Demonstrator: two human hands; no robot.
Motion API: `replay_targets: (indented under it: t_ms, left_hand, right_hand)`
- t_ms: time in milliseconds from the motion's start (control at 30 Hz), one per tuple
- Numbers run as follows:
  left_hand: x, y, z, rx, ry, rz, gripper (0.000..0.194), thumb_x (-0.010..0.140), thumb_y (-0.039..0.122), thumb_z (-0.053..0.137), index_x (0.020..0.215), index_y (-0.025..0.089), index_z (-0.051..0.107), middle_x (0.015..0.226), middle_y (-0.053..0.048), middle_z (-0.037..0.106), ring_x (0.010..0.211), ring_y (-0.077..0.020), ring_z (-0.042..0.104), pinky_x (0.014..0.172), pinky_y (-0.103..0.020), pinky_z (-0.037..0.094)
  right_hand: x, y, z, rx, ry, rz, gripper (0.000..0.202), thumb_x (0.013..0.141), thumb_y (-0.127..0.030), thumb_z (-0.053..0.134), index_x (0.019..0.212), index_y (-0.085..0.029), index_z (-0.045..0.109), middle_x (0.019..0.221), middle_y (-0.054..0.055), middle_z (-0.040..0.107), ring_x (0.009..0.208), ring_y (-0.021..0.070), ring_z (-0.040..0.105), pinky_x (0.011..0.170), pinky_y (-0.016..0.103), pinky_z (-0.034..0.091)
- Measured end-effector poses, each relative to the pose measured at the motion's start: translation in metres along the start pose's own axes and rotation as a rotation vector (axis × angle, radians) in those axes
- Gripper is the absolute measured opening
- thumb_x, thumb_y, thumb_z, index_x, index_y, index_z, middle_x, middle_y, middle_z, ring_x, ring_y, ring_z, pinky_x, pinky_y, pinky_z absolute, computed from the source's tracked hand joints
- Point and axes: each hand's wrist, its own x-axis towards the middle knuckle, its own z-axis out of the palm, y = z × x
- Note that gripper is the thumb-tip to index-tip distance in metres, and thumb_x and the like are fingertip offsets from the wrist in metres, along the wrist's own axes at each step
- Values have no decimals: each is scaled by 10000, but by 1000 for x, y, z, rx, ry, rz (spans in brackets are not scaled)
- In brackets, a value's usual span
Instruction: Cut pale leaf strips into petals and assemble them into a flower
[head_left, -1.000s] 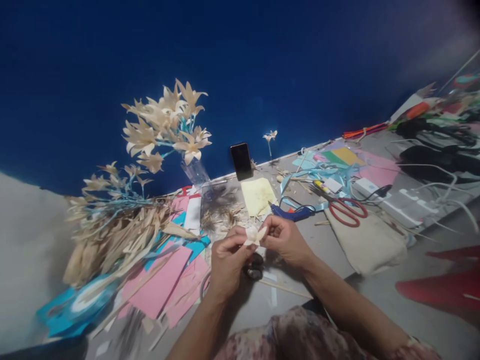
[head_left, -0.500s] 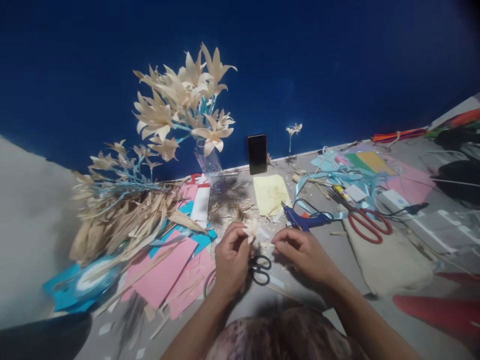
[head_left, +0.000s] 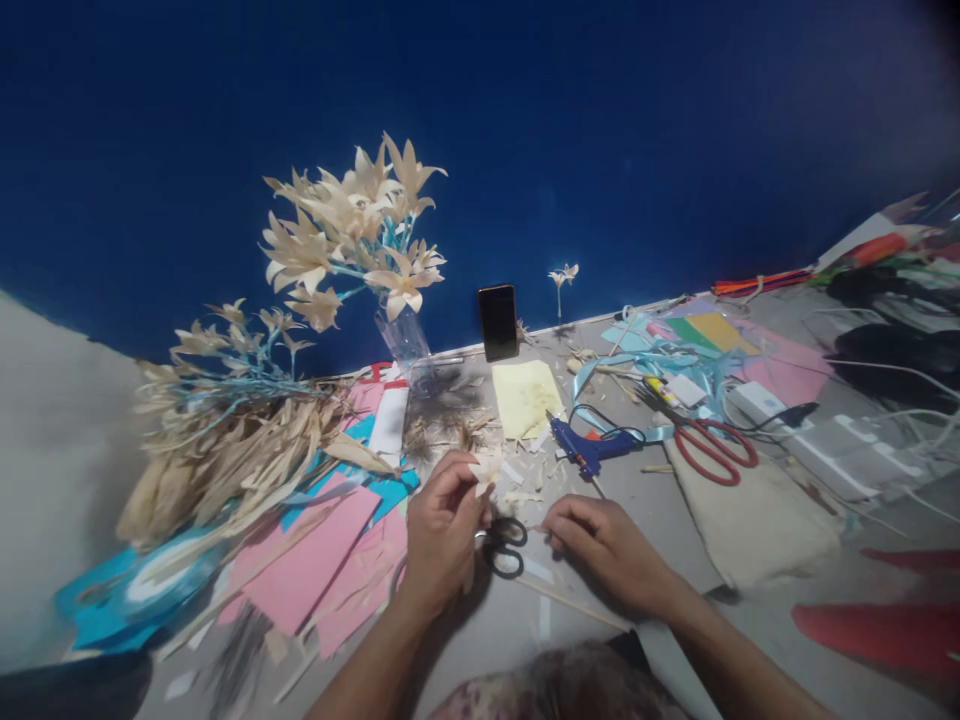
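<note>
My left hand (head_left: 444, 520) pinches a small cream husk-like flower piece (head_left: 487, 472) between thumb and fingers, a little above the table. My right hand (head_left: 604, 545) is to the right, palm down, with its fingers curled together; what lies at their tips is too small to make out. Black-handled scissors (head_left: 504, 548) lie between the two hands, their blades partly behind the left one. Beyond the right hand rests a blue glue gun (head_left: 592, 445). A yellow paper sheet (head_left: 525, 400) with scraps on it lies past the left fingertips.
Cream flowers on blue stems fill a clear vase (head_left: 409, 350); more lie on dried husks (head_left: 225, 460) at left. Pink paper (head_left: 315, 555) spreads nearby. A phone (head_left: 498, 322) leans on the blue wall. Red-handled scissors (head_left: 716, 452), a cloth (head_left: 757, 520) and a power strip (head_left: 847, 455) are at right.
My right hand has drawn back toward me and slightly away from the left. The left hand keeps its pinch on the flower piece. The whole view has shifted a little.
</note>
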Motion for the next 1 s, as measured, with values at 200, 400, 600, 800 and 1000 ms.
replay_targets:
  t_ms: [200,400,600,800,1000]
  left_hand:
    - [3,-6,-10,99,-13,54,171,865,209,579,698,188,606,755,19,523,508,-84,484,491,-217,391]
    - [3,-31,-13,166,54,58,120,858,193,588,743,204,621,733,4,528,644,-144,525,608,-250,430]
    - [0,-41,-11,154,40,58,104,823,148,609,734,200,595,794,-14,555,759,-164,546,689,-260,437]
    - [-4,-38,-4,-7,-65,-135,118,857,225,613,754,190,568,669,21,513,555,-111,473,540,-240,393]
    - [-4,-38,-2,-73,-137,-177,159,863,260,633,752,184,547,707,33,475,502,-77,416,485,-231,350]
  right_hand:
    - [48,-5,-10,-360,-161,-390,271,954,-277,533,728,-198,658,669,16,655,594,146,529,595,257,329]
    - [78,6,5,-246,22,-484,186,928,-198,529,805,-188,667,729,33,679,658,162,588,639,263,388]
    - [63,27,10,-356,12,-640,152,950,-197,527,899,-197,670,776,57,704,694,182,622,661,296,422]
    - [62,17,4,-272,216,-783,82,922,-141,573,910,-203,625,800,53,706,744,182,643,694,292,485]
    - [63,19,7,-269,245,-850,79,915,-146,601,975,-188,630,847,67,706,788,183,653,716,294,508]
